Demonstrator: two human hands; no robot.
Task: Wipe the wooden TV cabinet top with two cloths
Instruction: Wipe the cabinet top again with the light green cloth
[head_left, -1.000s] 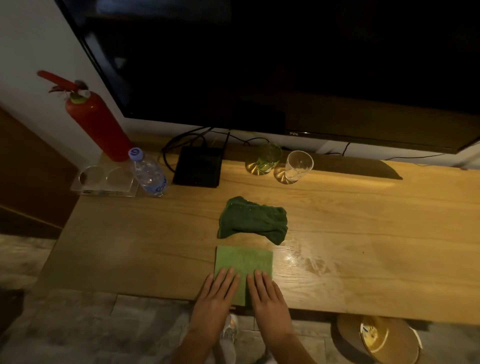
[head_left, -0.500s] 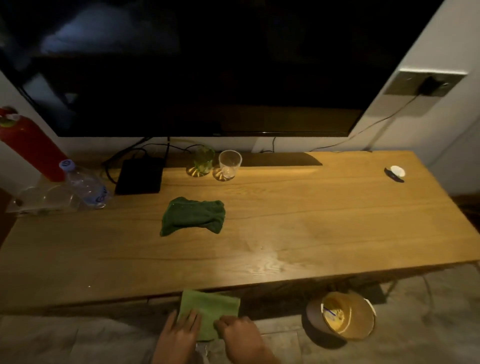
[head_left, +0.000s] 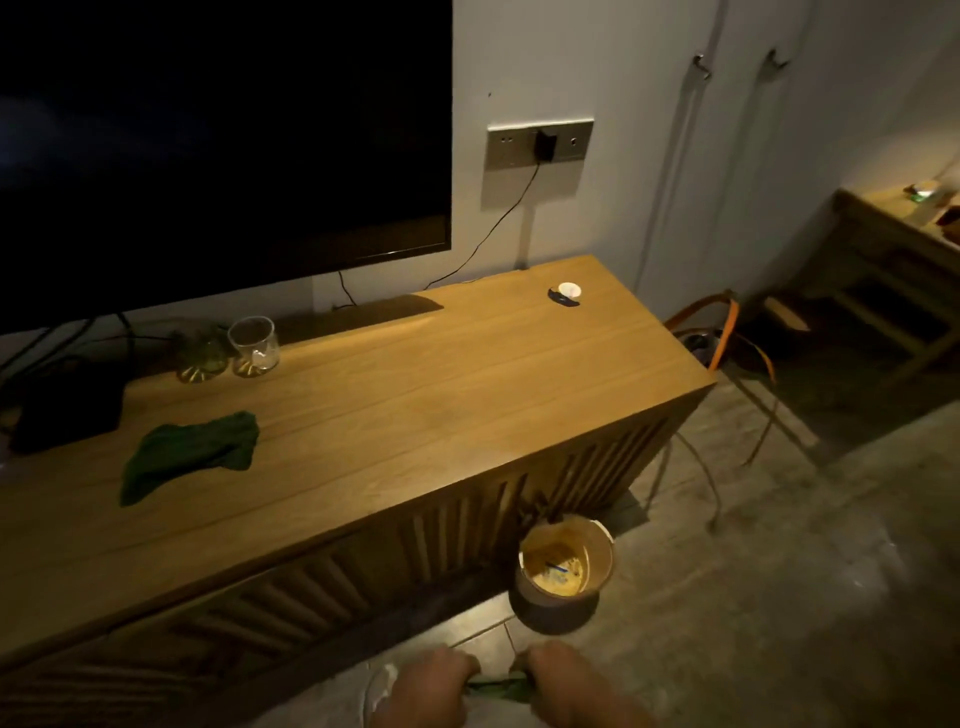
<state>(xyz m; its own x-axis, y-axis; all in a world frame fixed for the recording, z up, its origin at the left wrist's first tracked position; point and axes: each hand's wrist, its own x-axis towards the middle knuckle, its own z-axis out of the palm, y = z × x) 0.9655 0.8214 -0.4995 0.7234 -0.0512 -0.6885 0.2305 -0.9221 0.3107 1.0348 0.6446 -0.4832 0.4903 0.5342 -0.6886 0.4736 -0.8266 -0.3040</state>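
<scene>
The wooden TV cabinet top (head_left: 415, 395) stretches from the left edge to the middle right. A dark green cloth (head_left: 189, 457) lies crumpled on its left part. At the bottom edge, in front of the cabinet and off its top, my left hand (head_left: 421, 688) and my right hand (head_left: 566, 686) are both closed on a light green cloth (head_left: 501, 691). Only a thin strip of that cloth shows between the fists.
Two glasses (head_left: 254, 345) and a black box (head_left: 67, 402) stand at the back under the TV (head_left: 208, 145). A small white and dark item (head_left: 565, 293) lies at the far right corner. A bin (head_left: 563, 571) sits on the floor by the cabinet front; a chair (head_left: 727, 332) stands to the right.
Both hands drew the light green cloth off the cabinet's front edge and bunched it low in front. My view swung right, showing the cabinet's right end and the floor.
</scene>
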